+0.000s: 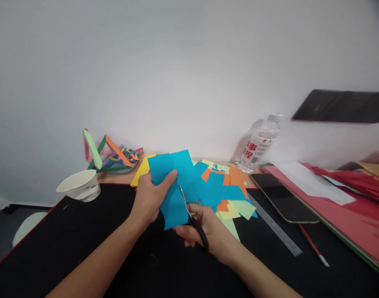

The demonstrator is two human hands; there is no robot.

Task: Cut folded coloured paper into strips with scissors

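Observation:
My left hand (152,196) pinches a sheet of blue paper (160,165), thumb on top, holding it up above the black mat. In my right hand (205,229) is a pair of scissors (195,225) with black handles, fingers through the loops. The blades lie against the blue paper and point away from me, up toward my left thumb. Whether the blades are parted is too small to tell. Just behind the paper lies a heap of paper scraps (234,192) in blue, orange, yellow and pale green.
At the left stand a paper bowl (80,186) and folded paper strips (96,151) beside small colored bits. To the right are a water bottle (260,142), a clear ruler (274,225), a phone (282,196), a red pencil-like stick (313,244) and stacked red paper (360,223). A wall closes the back.

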